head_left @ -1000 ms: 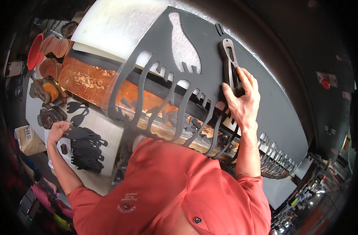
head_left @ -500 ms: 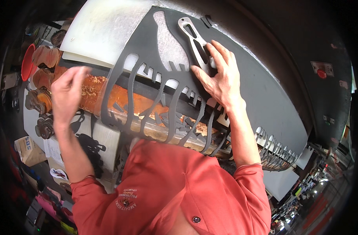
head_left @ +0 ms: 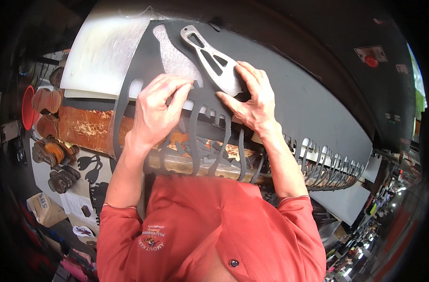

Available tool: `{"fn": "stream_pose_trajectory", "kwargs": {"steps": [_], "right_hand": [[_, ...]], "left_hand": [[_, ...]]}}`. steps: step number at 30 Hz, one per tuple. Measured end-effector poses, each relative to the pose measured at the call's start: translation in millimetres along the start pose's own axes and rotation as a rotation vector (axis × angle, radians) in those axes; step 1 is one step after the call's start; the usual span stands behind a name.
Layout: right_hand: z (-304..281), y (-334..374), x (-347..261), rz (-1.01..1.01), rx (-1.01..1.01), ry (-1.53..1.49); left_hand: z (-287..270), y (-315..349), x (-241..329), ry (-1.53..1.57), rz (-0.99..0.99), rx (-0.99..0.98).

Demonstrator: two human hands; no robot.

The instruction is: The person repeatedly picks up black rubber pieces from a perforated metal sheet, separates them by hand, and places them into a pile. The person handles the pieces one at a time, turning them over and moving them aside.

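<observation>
A black sheet (head_left: 289,89) lies across the work surface, its near edge cut into long curved strips that hang down. On it rests a silver metal cutting die (head_left: 228,81), long, with a small hole at the far narrow end and several openings. My right hand (head_left: 256,98) grips its wide near end between thumb and fingers. My left hand (head_left: 153,110) is closed in a pinch over the sheet, by the near end of a sole-shaped cut-out (head_left: 174,58). Small dark slivers show near its fingertips; whether they are held is hard to see.
Dark scraps (head_left: 219,150) litter the worn wooden edge below the strips. White boards (head_left: 99,56) lie at far left. Stacked brown and dark cut pieces (head_left: 54,152) and a red round object (head_left: 28,107) stand left. A dark machine with a red button (head_left: 371,61) is at right.
My left hand has swung right, from beyond the sheet's left side to over the cut-out. The die has turned flatter under my right hand, showing more of its face.
</observation>
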State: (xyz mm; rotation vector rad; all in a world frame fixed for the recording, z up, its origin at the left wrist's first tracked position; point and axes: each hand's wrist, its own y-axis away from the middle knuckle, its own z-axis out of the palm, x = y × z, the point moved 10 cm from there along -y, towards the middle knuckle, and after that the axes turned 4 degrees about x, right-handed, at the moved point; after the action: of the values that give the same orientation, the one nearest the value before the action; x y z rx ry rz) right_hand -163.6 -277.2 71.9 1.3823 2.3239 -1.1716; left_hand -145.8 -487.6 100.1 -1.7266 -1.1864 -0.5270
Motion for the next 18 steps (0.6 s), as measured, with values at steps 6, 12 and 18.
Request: {"fn": "stream_pose_trajectory", "kwargs": {"steps": [6, 12, 18], "right_hand": [[-7, 0, -7, 0.007, -0.014, 0.018], [-65, 53, 4, 0.194, 0.198, -0.060], [-70, 59, 5, 0.366, 0.262, -0.123]], "left_hand": [[-5, 63, 34, 0.016, -0.011, -0.100], [11, 140, 58, 0.052, 0.055, -0.060], [38, 150, 47, -0.215, 0.139, 0.016]]}}
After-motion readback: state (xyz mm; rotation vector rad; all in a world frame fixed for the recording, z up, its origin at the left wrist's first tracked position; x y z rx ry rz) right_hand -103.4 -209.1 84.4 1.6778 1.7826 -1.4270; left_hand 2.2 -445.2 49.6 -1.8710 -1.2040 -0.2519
